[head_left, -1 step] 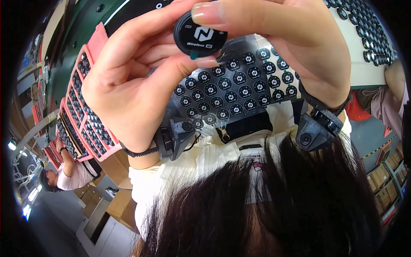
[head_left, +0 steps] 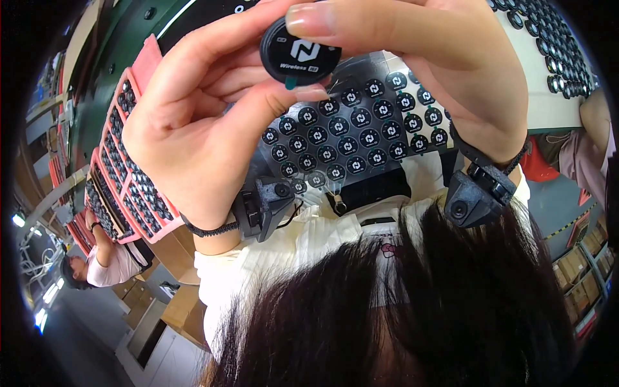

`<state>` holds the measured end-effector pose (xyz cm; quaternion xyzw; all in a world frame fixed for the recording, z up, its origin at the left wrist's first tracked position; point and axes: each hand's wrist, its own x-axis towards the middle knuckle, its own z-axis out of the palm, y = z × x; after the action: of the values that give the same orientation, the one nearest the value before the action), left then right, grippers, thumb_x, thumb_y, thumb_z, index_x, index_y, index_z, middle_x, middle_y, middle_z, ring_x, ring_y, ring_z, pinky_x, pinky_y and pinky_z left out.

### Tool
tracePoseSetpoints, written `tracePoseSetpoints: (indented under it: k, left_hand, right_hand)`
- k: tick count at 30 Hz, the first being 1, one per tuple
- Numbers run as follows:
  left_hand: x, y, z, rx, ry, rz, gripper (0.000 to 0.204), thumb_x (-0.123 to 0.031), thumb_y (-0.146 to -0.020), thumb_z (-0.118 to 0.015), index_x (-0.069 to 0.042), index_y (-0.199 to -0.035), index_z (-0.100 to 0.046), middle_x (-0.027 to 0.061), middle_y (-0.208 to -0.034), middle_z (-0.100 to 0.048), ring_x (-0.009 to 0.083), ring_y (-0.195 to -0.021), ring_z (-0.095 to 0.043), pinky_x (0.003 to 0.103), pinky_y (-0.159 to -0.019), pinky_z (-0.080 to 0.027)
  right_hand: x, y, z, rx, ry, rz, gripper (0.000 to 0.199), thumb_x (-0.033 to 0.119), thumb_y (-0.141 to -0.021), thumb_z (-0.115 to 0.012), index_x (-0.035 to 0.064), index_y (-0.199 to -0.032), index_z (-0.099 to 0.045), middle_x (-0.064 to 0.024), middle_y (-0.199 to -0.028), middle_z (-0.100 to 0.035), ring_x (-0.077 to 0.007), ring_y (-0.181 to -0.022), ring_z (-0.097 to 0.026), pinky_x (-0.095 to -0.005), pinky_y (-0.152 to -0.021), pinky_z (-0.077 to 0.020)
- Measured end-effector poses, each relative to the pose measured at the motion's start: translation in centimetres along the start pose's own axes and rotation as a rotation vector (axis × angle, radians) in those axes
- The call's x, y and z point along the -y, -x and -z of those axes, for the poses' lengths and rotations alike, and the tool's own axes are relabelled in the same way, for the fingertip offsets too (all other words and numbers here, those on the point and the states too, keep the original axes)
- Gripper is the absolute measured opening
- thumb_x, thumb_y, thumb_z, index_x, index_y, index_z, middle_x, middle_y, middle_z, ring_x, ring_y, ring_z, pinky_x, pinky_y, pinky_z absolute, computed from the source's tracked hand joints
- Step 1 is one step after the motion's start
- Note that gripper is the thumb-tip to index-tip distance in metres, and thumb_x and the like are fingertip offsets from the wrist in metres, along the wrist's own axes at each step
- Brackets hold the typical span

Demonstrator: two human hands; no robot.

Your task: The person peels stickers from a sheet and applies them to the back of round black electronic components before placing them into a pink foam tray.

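Between my two hands is a thick round black disc (head_left: 300, 55) with a ridged rim, a white emblem on its face and a small green tab at its lower edge. My left hand (head_left: 193, 122) grips it from the left and below, its thumb along the lower rim. The thumb of my right hand (head_left: 412, 45) presses on the upper right of the face; its other fingers are mostly hidden. Below them lies a clear sheet of round black stickers (head_left: 348, 145) bearing the same white emblem, some with green tabs.
Pink trays (head_left: 122, 168) filled with small dark round parts stand at the left. More dark round parts (head_left: 554, 51) sit in rows on a pale surface at the right. A co-worker (head_left: 106, 258) is at the far left; another person's arm (head_left: 596, 116) shows at the right edge.
The black disc and my right thumb have shifted very slightly to the left. Both hands keep the same hold.
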<state>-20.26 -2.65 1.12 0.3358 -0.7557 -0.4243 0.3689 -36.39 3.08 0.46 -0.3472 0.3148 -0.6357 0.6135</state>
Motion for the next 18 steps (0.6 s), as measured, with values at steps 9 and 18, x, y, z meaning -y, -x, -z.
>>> tracePoseSetpoints:
  k: [9,18]
  left_hand:
    - [-0.5,-0.3,-0.9,-0.082,-0.208,0.102,0.044,0.021,-0.062,-0.058,0.015,-0.105,-0.05,0.0235,-0.09,-0.061,0.0248,-0.074,-0.065,0.028,-0.07,-0.054]
    - [1.5,2.3,2.3,0.164,-0.247,-0.085,0.04,0.013,-0.067,-0.061,0.007,-0.105,-0.054,0.014,-0.083,-0.06,0.0173,-0.07,-0.063,0.024,-0.064,-0.051]
  right_hand:
    - [-1.8,-0.6,-0.4,0.054,0.49,0.447,0.009,0.002,-0.081,-0.059,-0.006,-0.078,-0.056,-0.0182,-0.094,-0.06,-0.0112,-0.068,-0.059,-0.0206,-0.062,-0.0488]
    - [-3.6,-1.0,-2.0,-0.26,0.922,0.322,0.01,0.004,-0.08,-0.061,-0.0048,-0.08,-0.056,-0.0166,-0.098,-0.058,-0.0116,-0.076,-0.059,-0.0217,-0.069,-0.0486]
